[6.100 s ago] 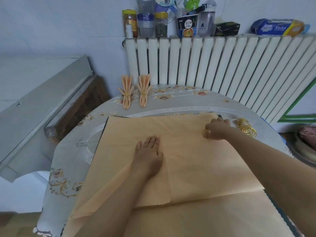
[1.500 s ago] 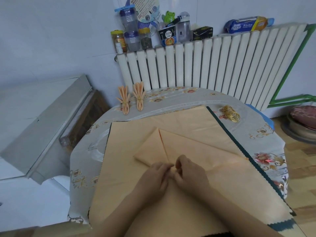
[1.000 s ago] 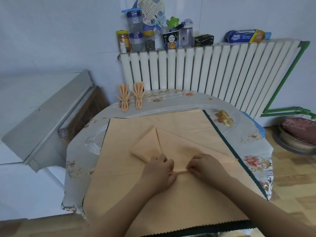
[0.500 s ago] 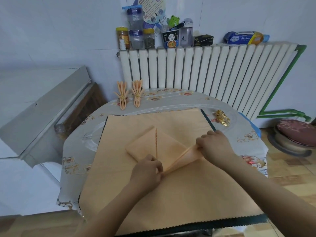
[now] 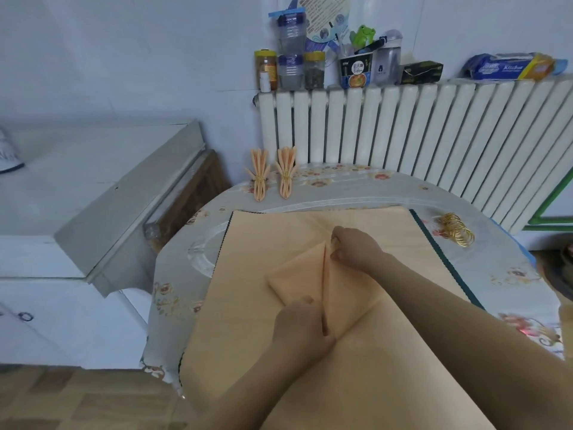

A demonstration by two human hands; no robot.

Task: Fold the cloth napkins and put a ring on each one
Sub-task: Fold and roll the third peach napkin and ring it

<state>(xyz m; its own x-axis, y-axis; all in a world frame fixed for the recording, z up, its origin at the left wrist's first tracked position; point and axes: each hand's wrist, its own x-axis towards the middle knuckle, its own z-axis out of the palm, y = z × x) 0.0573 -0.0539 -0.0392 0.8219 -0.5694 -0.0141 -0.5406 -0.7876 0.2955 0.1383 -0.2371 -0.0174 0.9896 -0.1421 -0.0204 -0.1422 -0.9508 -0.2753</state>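
While a person leans over a round table (image 5: 356, 193) covered in a flowered cloth, both bare hands work a peach cloth napkin (image 5: 297, 274) that lies partly folded on top of a larger stack of flat peach cloths (image 5: 248, 305) in the middle of the table. The right hand (image 5: 356, 248) is at the far tip of the fold, its fingers curled and pinching the napkin's point. The left hand (image 5: 302, 324) is at the near end, fingers curled around the cloth where the two folded flaps meet along a centre crease. The napkin looks thin, light and limp, so it will likely sag and slide on the cloth beneath it and give up a fold unless it is pinned down. It seems to take a crease, and the best holds are probably the corners and the crease ends, as now, not the loose middle. At the far left edge of the table lie two finished napkins (image 5: 274, 173), pleated into fans, each with a gold band around it. A pile of gold rings (image 5: 457, 232) sits on the table to the right, just beside the stack and well apart from the hands. They look hard and smooth, and should slip easily over a gathered napkin.
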